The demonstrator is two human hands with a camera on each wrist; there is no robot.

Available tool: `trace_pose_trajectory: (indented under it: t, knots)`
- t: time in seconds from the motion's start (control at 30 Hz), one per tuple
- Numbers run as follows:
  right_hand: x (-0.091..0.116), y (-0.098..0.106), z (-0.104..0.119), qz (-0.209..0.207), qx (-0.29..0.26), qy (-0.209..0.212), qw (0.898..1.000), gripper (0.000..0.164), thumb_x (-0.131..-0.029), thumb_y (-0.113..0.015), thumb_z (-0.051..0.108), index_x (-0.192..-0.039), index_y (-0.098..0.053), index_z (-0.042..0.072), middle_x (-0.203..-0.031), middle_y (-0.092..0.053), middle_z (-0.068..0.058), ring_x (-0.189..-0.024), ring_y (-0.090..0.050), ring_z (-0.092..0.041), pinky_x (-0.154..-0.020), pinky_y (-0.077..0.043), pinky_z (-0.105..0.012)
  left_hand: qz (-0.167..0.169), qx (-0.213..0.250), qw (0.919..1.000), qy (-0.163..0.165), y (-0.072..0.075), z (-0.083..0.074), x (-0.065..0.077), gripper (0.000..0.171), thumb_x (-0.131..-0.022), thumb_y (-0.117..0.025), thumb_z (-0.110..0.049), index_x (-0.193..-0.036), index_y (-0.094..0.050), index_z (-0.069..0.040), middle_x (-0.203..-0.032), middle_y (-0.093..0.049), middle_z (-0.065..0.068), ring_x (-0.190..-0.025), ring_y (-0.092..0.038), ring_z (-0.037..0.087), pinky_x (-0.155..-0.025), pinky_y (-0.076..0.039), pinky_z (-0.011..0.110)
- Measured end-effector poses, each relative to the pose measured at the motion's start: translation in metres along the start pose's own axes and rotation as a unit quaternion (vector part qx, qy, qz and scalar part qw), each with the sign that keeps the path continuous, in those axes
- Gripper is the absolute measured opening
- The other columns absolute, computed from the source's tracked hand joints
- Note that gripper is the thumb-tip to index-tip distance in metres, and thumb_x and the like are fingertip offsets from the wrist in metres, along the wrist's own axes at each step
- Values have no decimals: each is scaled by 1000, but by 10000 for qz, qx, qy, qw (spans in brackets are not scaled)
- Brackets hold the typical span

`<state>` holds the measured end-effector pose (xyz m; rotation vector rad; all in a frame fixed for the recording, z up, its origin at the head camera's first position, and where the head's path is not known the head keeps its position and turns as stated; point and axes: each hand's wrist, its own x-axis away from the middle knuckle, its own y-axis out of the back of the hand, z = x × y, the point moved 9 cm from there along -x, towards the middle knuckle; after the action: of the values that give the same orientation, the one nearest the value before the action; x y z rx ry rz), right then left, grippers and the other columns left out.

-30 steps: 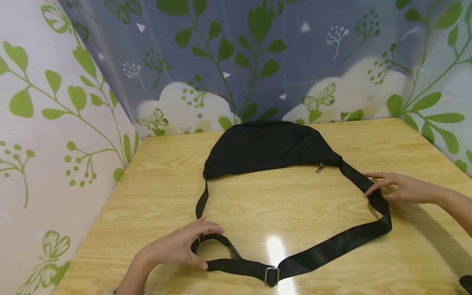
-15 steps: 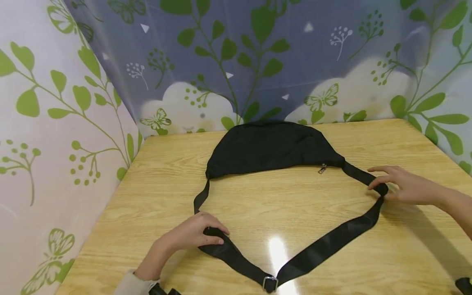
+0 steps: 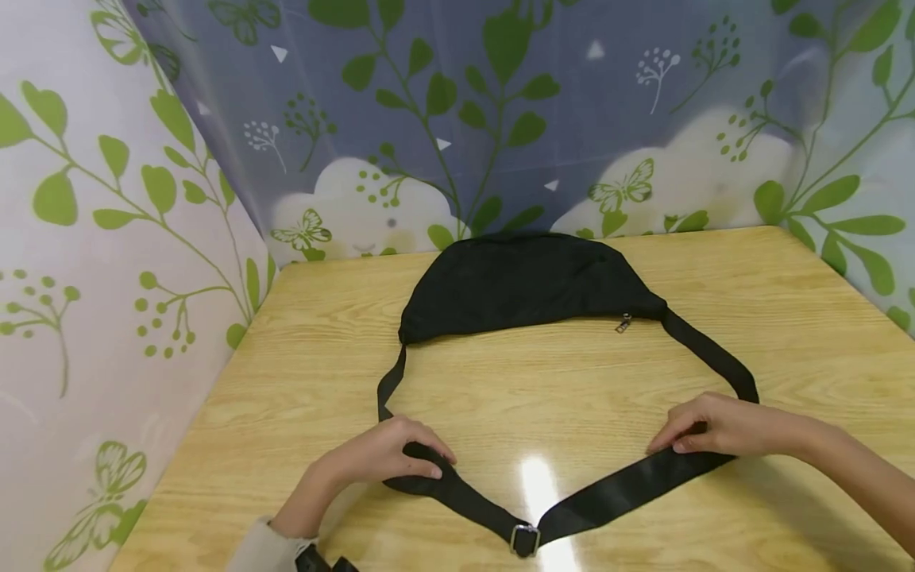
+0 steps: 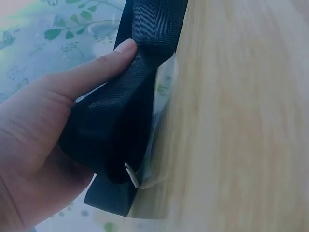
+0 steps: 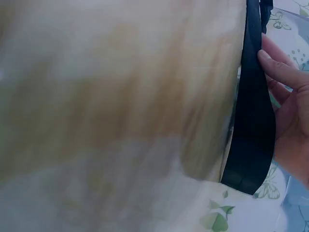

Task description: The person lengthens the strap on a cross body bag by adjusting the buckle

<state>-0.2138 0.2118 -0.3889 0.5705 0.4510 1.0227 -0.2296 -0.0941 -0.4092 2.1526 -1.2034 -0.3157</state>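
Note:
A black waist bag (image 3: 529, 282) lies flat at the back of the table, its zip pull (image 3: 623, 323) hanging at the right end. The bag's strap (image 3: 615, 492) loops forward to a metal slide buckle (image 3: 525, 540) near the front. My left hand (image 3: 379, 457) grips the folded strap on the left, thumb across the webbing (image 4: 149, 34) in the left wrist view, where a metal edge (image 4: 131, 175) peeks from the fold. On the right, my right hand (image 3: 736, 429) pinches the strap's upper edge between thumb and fingers; in the right wrist view the band (image 5: 251, 121) hangs along the palm.
The wooden table (image 3: 322, 342) bears a bright light reflection near its front. A leaf-patterned cloth (image 3: 400, 103) hangs behind, and a similar pale one (image 3: 93, 262) on the left. A black device (image 3: 322, 560) sits at my left wrist.
My right hand has moved from the strap's far right bend leftward and nearer, onto the front stretch. My left hand shifted from the strap's side loop to a hold on the folded webbing.

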Motion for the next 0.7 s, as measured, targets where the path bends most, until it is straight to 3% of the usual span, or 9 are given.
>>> trace_pose_trajectory:
  t: [0.13, 0.27, 0.5, 0.7]
  knots:
    - [9, -4, -3, -45, -349, -22, 9994, 28, -87, -58, -2, -110, -68, 9, -89, -63, 3, -76, -52, -3, -58, -44, -22, 112, 323, 9991, -266, -2, -2, 0, 24, -85, -65, -19, -107, -69, -11, -103, -64, -9, -98, -57, 6, -85, -44, 25]
    - [16, -9, -1, -93, -567, 57, 9983, 29, -85, -59, -5, -109, -69, 7, -80, -57, 2, -66, -45, -4, -54, -41, -23, 335, 419, 9974, -476, -8, -7, 4, 24, -86, -65, -18, -106, -69, -7, -102, -65, -7, -95, -58, 6, -82, -45, 25]
    - [22, -12, 1, -80, -468, 135, 9988, 33, -82, -60, -9, -109, -69, 8, -77, -55, 2, -65, -42, -1, -52, -39, -23, 394, 220, 9982, -400, -12, -9, 7, 24, -86, -65, -19, -106, -69, -8, -101, -65, -8, -94, -58, 4, -82, -45, 23]
    - [18, -13, 1, 90, -436, -42, 9990, 31, -85, -58, -6, -111, -68, 9, -82, -58, 4, -69, -44, -1, -55, -41, -22, 318, -33, 9994, -126, -11, -8, 9, 25, -86, -65, -26, -107, -70, -13, -101, -64, -13, -95, -56, 2, -84, -44, 24]
